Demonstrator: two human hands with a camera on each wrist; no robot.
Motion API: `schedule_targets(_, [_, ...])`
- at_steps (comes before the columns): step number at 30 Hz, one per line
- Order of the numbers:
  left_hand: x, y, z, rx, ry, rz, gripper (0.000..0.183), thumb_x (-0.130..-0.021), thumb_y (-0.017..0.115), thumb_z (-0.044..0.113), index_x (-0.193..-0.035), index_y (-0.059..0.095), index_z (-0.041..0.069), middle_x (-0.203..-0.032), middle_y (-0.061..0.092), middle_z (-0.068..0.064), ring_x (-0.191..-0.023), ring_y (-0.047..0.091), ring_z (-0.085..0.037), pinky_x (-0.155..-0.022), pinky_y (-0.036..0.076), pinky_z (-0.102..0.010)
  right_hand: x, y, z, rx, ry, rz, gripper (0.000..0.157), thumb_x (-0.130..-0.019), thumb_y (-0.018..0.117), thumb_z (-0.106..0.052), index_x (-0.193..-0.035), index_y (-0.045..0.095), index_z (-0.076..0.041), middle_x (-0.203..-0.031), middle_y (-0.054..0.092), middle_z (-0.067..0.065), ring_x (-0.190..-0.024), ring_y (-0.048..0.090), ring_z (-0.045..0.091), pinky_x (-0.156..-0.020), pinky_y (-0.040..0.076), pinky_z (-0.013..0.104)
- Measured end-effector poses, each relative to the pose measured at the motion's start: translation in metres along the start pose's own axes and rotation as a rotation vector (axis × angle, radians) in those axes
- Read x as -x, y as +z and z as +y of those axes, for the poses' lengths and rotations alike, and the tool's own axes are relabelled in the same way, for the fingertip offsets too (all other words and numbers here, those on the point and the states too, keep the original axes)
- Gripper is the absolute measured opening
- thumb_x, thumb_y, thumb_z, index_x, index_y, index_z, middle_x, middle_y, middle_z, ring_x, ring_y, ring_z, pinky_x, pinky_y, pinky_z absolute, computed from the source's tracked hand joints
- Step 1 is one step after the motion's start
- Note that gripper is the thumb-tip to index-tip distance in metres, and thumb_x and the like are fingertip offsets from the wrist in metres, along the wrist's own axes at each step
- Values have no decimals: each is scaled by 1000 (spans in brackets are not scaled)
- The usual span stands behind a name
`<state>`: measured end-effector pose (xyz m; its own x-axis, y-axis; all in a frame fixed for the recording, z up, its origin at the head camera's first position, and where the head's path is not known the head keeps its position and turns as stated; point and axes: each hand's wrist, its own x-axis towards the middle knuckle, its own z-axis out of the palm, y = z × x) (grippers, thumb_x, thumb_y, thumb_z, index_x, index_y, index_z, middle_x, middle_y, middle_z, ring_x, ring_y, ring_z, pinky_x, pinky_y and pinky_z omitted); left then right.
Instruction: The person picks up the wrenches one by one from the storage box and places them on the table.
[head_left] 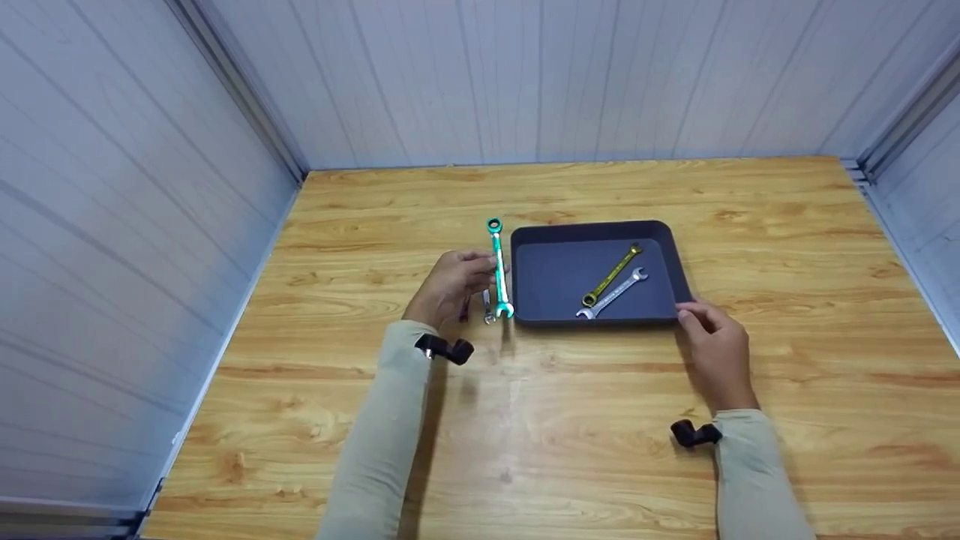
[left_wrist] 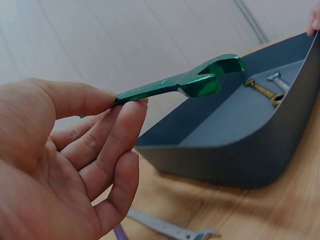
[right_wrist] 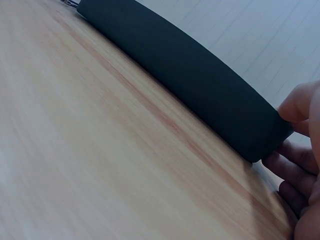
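My left hand (head_left: 448,286) pinches a shiny green combination wrench (head_left: 499,266) between thumb and fingers, raised beside the tray's left wall. In the left wrist view, the open end of the green wrench (left_wrist: 200,80) points away from the hand. With thumb and fingers, my right hand (head_left: 721,351) grips the near right corner of a dark grey tray (head_left: 555,262). Inside the tray, a gold wrench (head_left: 611,277) and a silver wrench (head_left: 619,292) lie slanted, close together. Under my left hand a silver wrench (left_wrist: 165,227) and a purple piece (left_wrist: 119,232), mostly hidden, rest on the table.
The wooden table (head_left: 570,435) carries the tray near its middle. Pale panel walls (head_left: 495,82) stand behind it and at both sides. Each sleeved wrist wears a small black camera mount (head_left: 446,349).
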<state>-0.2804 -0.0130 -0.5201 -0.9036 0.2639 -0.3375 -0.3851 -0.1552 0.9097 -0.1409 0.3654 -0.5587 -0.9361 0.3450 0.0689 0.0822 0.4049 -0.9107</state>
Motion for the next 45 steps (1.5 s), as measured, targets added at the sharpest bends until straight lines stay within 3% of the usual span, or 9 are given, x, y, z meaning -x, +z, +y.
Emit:
schedule_targets(5, [2,-13,-3,8,9,-1,23,-96,66,5,-115,67,-7,-112,69,-25,-74,67,-16,-84,54,-36,1,0,0,5,-11,-1,38,-100,61,-38,-119,72,-7,-143,56,7,-133,49,21,-107,42,34])
schedule_targets(10, [3,-28,-6,-72,5,8,22,-96,67,10,-114,69,-3,-113,70,-21,-80,69,-17,-92,52,-41,2,-1,0,-4,-23,6,35,-101,61,-34,-120,72,-5,-142,57,10,-132,50,22,-103,44,30])
schedule_targets(17, [7,-47,-10,-113,-13,36,25,-99,65,14,-118,68,-2,-110,71,-18,-83,69,-18,-88,55,-37,3,1,-1,-31,-8,4,34,-101,62,-33,-119,72,-6,-143,55,9,-135,48,22,-109,40,38])
schedule_targets(24, [7,-54,-13,-81,-17,62,28,-98,65,12,-121,67,-3,-114,70,-17,-86,68,-17,-90,53,-38,3,1,0,-38,0,12,34,-101,62,-33,-118,72,-6,-144,55,9,-134,48,24,-110,39,39])
schedule_targets(30, [5,-59,-14,-59,-49,119,22,-97,67,11,-115,69,-1,-102,71,-12,-81,66,-17,-79,53,-33,1,0,1,-28,-10,5,35,-100,63,-35,-118,73,-7,-144,55,7,-135,48,23,-111,38,38])
schedule_targets(37, [5,-65,-15,-49,-22,127,22,-94,64,1,-115,67,-5,-87,70,-6,-76,65,-15,-73,55,-29,1,-1,1,-26,-5,9,36,-100,63,-36,-118,72,-7,-143,56,7,-133,49,22,-108,41,38])
schedule_targets(45, [11,-79,-13,-81,-93,189,21,-96,66,4,-117,67,0,-98,70,-9,-81,65,-16,-74,54,-27,1,0,3,-23,7,5,37,-99,63,-39,-118,72,-8,-143,56,6,-133,49,20,-109,40,38])
